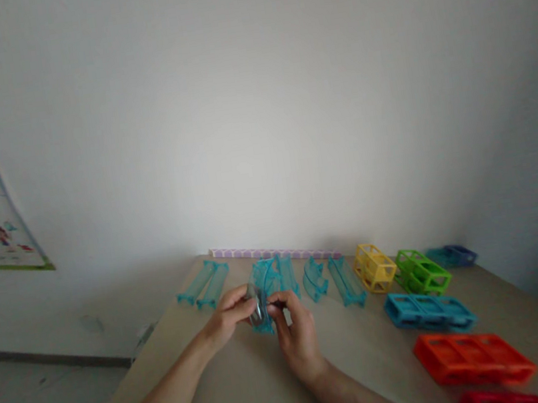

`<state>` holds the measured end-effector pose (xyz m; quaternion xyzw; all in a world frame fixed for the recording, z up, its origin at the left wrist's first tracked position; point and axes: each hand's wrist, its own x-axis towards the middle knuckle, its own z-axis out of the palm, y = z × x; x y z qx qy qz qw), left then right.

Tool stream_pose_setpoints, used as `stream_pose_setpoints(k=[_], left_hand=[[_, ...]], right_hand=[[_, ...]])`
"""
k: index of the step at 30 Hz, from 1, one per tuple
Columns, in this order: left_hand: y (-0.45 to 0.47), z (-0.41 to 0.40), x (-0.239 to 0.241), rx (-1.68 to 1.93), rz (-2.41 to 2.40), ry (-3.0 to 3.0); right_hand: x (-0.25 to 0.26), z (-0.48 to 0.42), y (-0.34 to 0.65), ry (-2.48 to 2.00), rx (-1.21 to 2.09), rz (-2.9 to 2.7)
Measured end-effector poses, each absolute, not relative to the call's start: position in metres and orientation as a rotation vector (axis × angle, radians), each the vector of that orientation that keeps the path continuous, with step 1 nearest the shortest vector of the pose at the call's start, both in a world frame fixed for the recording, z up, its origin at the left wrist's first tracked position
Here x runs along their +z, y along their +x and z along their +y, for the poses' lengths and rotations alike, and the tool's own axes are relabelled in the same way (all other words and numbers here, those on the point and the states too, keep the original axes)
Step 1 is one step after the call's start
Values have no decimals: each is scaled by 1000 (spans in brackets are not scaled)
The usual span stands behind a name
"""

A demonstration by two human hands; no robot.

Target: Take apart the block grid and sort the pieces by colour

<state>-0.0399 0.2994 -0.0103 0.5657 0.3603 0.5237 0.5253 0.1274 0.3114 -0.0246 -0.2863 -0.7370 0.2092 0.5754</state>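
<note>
Left grip [229,314]: you pinched a clear piece [258,305]
Right grip [296,335]: you held a small dark item [277,304]
Clear piece: sat at your left grip's three o'clock, above the counter [237,395]
Yellow frame [375,269]: stood at your right grip's two o'clock

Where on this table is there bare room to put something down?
Bare tabletop lies between the forearms, and between the right hand and the orange openwork frame. Crowded: beyond both hands, with translucent teal pieces, and along the right side, with other frames.
</note>
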Motion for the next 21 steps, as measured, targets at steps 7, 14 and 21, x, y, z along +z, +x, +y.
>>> stream_pose_setpoints(k=[7, 14, 21], left_hand=[[-43, 301, -12, 1215, 806, 1333], [-40, 300, -12, 1275, 811, 1293], [-43, 315, -14, 1669, 1015, 959]], right_hand=[[-28, 309, 127, -637, 551, -1725], [-26, 309, 128, -629, 565, -1742], [-22, 311, 128, -687, 521, -1691]])
